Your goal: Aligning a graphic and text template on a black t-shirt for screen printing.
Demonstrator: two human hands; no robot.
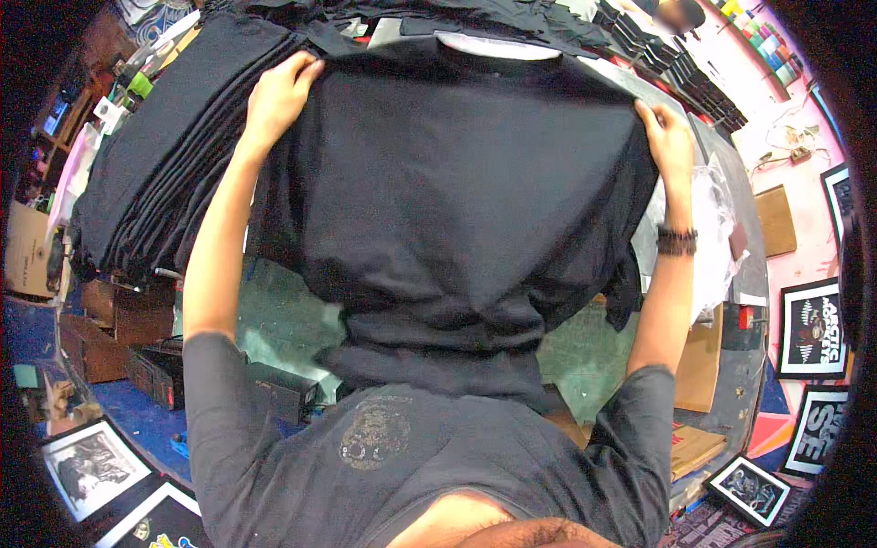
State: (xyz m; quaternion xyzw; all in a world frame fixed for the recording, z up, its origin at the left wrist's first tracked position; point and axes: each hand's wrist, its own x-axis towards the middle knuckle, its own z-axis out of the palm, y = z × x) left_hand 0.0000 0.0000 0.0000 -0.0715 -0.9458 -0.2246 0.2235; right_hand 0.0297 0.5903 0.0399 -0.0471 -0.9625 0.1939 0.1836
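A black T-shirt (475,183) hangs spread between my two hands, its neckline at the far edge and its lower part bunched close to my body. My left hand (281,99) pinches the shirt at its left shoulder. At the right shoulder, my right hand (669,142) grips the cloth between thumb and fingers. The fabric is stretched across the top and sags in soft folds below. A dark bracelet circles my right wrist. Just left of my left hand lies a long pile of folded black shirts (183,137).
More black garments (512,20) cover the far side. Dark flat pieces (681,64) are stacked at the far right. A clear plastic bag (713,237) lies beside my right forearm. Framed prints (811,329) line the right wall, and cardboard boxes (27,251) stand at the left.
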